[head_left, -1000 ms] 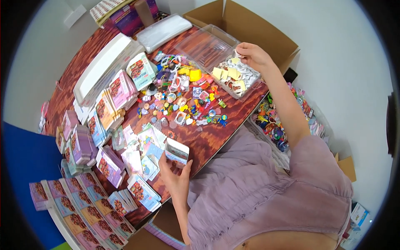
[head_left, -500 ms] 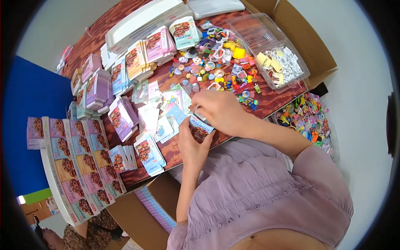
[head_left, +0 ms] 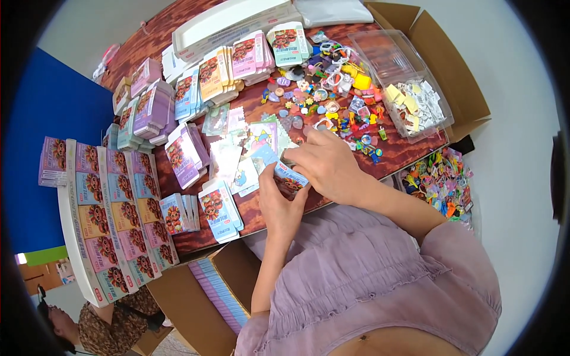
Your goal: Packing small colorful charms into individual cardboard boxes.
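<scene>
Near the table's front edge, my left hand (head_left: 279, 204) holds a small blue printed cardboard box (head_left: 292, 180) between thumb and fingers. My right hand (head_left: 329, 166) bends over the box's upper end, its fingers closed at the top edge. Whether anything lies inside the box is hidden. Just beyond the hands lie pale cards and clear sachets (head_left: 261, 136). A short stack of flat blue boxes (head_left: 219, 210) rests left of my left hand. Colourful small charms (head_left: 332, 110) are heaped beyond my right hand.
Stacks of flat boxes (head_left: 217, 74) line the table's left and back. A display tray of boxes (head_left: 122, 204) stands at the left edge. A clear plastic container (head_left: 442, 127) holds small packets. A bag of trinkets (head_left: 442, 184) and an open carton (head_left: 196, 308) sit below; another person (head_left: 110, 326) is lower left.
The view has shifted, so the table sits slightly further right. My right fingers have moved from the box's opening to its upper edge, and its blue top panel now shows more.
</scene>
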Tool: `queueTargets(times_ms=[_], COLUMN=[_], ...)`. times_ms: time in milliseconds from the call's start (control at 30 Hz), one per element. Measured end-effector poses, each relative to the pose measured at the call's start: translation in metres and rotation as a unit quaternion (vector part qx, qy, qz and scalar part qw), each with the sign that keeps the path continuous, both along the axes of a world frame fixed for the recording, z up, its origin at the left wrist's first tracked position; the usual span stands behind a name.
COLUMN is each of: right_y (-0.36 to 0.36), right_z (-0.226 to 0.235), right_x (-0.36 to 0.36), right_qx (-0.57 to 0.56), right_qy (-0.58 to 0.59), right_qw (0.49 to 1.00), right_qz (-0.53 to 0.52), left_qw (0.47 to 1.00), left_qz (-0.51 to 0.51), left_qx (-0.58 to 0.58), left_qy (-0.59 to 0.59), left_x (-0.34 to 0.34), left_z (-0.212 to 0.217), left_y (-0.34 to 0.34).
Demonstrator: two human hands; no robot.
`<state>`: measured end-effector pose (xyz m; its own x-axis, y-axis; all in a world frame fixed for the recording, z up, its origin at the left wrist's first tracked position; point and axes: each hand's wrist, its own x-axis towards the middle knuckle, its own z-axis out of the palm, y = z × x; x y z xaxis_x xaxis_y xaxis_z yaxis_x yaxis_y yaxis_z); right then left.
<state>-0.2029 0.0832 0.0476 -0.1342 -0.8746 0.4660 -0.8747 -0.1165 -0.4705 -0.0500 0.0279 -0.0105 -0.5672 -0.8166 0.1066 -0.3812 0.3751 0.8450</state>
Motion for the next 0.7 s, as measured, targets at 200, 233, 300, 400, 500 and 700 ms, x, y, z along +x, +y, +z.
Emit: queueTargets(times_ms=[200, 233, 300, 400, 500, 700], right_y=[0.007, 0.01, 0.018, 0.02, 0.016, 0.017], right_z=[0.009, 0.009, -0.003, -0.022, -0.021, -0.027], right_x=[-0.003, -0.003, 0.004, -0.002, -0.007, -0.016], right_qx=[-0.068, -0.081, 0.001, 0.064, 0.004, 0.001], right_qy=[-0.063, -0.089, -0.229, -0.477, -0.582, -0.606], right_qw=[0.996, 0.993, 0.973, 0.877, 0.812, 0.793], right_qz=[0.01, 0.016, -0.004, -0.023, 0.032, 0.068], left_qw=[0.999, 0.999, 0.997, 0.994, 0.961, 0.924], left_qz=[0.037, 0.038, 0.037, 0.006, -0.018, -0.101], left_qx=[0.001, 0.031, 0.061, 0.105, 0.219, 0.299], left_qy=[-0.015, 0.011, 0.039, 0.029, 0.168, 0.216], left_x=[-0.001, 0.0, 0.0, -0.001, -0.001, 0.007], left_z=[0.002, -0.002, -0.001, 0.009, 0.02, 0.037], left_y=[0.003, 0.001, 0.001, 0.005, 0.008, -0.001])
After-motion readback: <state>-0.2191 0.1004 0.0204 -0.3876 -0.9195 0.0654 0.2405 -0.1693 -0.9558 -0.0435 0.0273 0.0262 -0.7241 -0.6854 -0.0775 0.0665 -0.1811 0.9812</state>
